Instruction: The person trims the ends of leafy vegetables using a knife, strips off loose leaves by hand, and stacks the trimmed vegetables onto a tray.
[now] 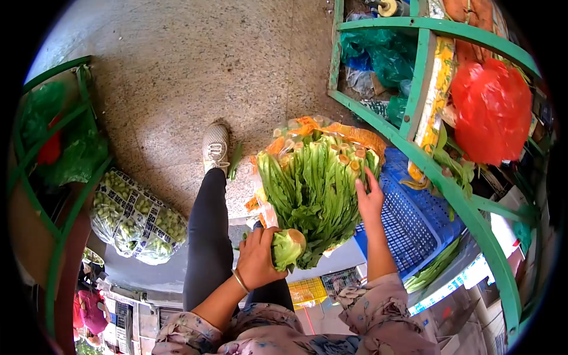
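Two hands: left (258, 255) grips lettuce (289, 249); right (370, 198), loosely spread, touches bagged greens (315, 183).

No text can be read with certainty: the dark characters printed on the clear plastic vegetable bag (137, 216) and the blue marks on the white strip (445, 295) are too small and blurred.

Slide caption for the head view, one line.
Left hand grips a cut head of greens; right hand, fingers spread, at the edge of a leafy bunch.
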A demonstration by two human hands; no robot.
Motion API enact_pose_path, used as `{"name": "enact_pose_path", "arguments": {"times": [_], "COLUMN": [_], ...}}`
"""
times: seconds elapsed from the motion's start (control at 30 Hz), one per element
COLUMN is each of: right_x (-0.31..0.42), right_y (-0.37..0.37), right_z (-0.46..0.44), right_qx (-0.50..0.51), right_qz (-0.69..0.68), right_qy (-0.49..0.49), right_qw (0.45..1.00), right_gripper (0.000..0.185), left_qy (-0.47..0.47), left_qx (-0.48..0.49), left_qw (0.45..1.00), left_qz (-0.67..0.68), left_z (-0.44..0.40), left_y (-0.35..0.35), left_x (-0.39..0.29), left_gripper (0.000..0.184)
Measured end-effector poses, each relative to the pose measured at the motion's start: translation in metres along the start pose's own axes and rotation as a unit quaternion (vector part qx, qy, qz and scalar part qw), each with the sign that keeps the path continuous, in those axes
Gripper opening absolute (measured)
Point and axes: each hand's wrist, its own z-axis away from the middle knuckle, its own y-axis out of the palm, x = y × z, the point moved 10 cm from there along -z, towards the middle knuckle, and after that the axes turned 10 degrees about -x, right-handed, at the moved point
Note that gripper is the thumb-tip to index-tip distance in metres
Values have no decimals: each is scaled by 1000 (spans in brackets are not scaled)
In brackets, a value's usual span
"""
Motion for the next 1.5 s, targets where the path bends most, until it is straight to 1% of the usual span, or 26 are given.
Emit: {"name": "enact_pose_path", "arguments": {"times": [0.07,0.13,0.17,0.3,0.37,0.47,0.5,0.63,0.73,0.8,0.87,0.9,0.93,0.97,1.0,1.03,1.07,1.1,1.13,1.17,1.2,1.27,1.33,1.37,1.43,1.5], "right_x": [16,20,14,16,15,12,13,20,0,11,-15,-25,-44,-66,-89,-119,-160,-205,-236,-275,-306,-376,-379,-382,-374,-370], "right_y": [15,28,36,41,33,36,37,37,43,30,9,-6,-16,-28,-39,-46,-41,-29,-25,-14,-4,25,39,43,83,115], "right_z": [-28,-47,-53,-52,-49,-49,-49,-48,-55,-47,-16,5,32,56,80,109,136,169,208,240,279,349,392,402,400,394], "right_qx": [37,72,88,104,47,60,58,19,16,-15,28,-11,-9,-30,-51,-72,-101,-96,-96,-123,-121,-149,-109,-115,13,57], "right_qz": [34,136,172,156,41,17,-3,38,24,-170,-162,-176,-173,-194,-217,-218,-275,-332,-332,-341,-323,-355,-347,-356,-407,-473], "right_qy": [-17,-25,-75,-30,-45,-2,-12,-64,-108,-202,-23,-36,-31,-15,-1,17,67,132,205,226,302,404,490,498,481,486], "right_qw": [999,988,978,982,997,998,998,997,994,964,986,984,984,980,975,973,954,929,916,904,889,830,792,783,776,733], "right_gripper": [43,43,41,33,28,25,27,27,27,28,29,27,27,26,26,23,20,18,17,17,17,21,34,34,54,56], "left_qy": [1,-8,-15,-25,-19,-12,-14,-16,-23,-39,-28,-14,34,70,70,61,53,57,62,74,90,95,103,98,97,98], "left_qx": [-10,-32,-18,-26,-28,-39,-45,-85,-115,-160,-245,-300,-363,-403,-427,-436,-448,-463,-476,-478,-479,-469,-476,-471,-455,-424], "left_qw": [1000,999,999,998,998,997,997,993,988,981,967,953,931,912,899,891,880,874,868,867,864,867,872,876,885,900], "left_qz": [1,-8,-22,-55,-56,-61,-64,-79,-95,-99,-69,-44,-10,31,69,108,145,138,130,122,123,137,52,42,17,-2], "left_z": [-7,-12,-14,-18,-18,-15,-13,0,16,27,43,51,64,76,92,108,123,141,158,170,180,199,216,223,234,240], "left_y": [-4,-13,-15,-18,-15,-13,-12,3,31,54,77,86,98,106,114,120,123,124,124,127,131,144,156,166,186,212], "left_x": [1,3,1,1,0,-1,0,4,20,38,58,66,77,82,89,91,92,86,80,80,78,83,83,90,101,117], "left_gripper": [79,77,78,78,78,78,78,78,77,80,82,81,78,78,78,79,80,81,81,84,84,84,87,88,90,88]}}
